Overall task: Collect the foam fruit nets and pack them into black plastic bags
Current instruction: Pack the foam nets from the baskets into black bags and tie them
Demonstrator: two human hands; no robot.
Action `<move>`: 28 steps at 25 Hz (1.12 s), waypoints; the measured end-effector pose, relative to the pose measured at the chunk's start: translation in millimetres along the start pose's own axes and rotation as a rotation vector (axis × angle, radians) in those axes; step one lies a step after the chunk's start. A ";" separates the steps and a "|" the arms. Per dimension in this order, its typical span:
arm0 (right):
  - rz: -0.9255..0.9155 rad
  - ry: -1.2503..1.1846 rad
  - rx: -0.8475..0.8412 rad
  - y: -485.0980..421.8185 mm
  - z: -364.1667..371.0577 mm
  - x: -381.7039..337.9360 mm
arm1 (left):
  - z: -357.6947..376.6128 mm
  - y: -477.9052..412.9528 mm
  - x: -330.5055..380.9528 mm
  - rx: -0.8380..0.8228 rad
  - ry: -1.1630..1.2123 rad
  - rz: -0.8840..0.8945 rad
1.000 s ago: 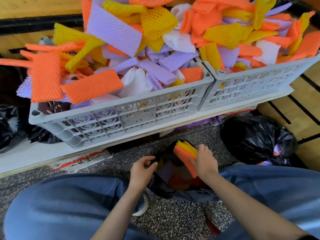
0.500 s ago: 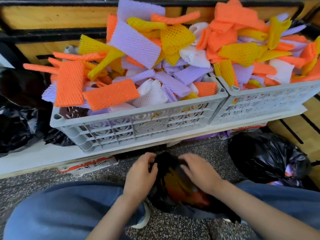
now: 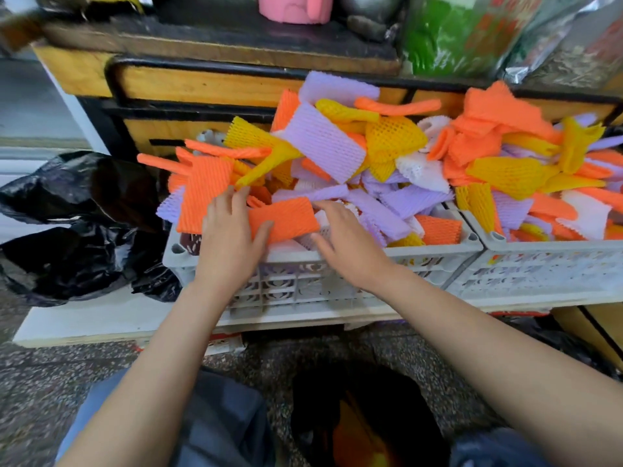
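Note:
Foam fruit nets in orange, yellow, purple and white are heaped in a grey crate (image 3: 435,252) and in a second grey crate (image 3: 539,267) to its right. My left hand (image 3: 231,241) lies with straight fingers on the nets at the near left corner, its thumb on a flat orange net (image 3: 286,215). Just right of that net, my right hand (image 3: 344,241) has its fingers spread, the index finger at the net's right edge. An open black plastic bag (image 3: 367,392) sits on the floor between my knees, with orange and yellow nets inside.
Both crates stand on a white board (image 3: 84,318) low over the speckled floor. Filled black bags (image 3: 77,224) lie left of the crates. A wooden cabinet (image 3: 202,84) rises behind, with a pink container (image 3: 293,8) and a green packet (image 3: 451,32) on top.
Both hands have left the black bag's mouth and reached up and forward into the left crate. The nets my right hand held are now in the bag. The view has tilted up.

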State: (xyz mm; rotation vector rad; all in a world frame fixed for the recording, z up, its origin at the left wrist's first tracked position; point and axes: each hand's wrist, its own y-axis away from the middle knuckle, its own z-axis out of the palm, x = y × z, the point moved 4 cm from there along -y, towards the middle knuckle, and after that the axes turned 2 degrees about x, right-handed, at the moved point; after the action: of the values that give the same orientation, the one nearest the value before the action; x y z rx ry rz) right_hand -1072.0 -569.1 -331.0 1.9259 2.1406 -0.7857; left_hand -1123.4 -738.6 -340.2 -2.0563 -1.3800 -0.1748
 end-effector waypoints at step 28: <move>-0.171 -0.016 0.101 -42.0 8.6 -69.0 | -30.4 -18.7 -4.3 0.216 0.867 -0.464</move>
State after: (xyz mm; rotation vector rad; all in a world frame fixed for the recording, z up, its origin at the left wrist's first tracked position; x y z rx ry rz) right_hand -1103.3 -635.3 -295.8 1.7921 2.3221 -0.9538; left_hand -1134.4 -755.1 -310.2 -1.1942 -1.1915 -0.9435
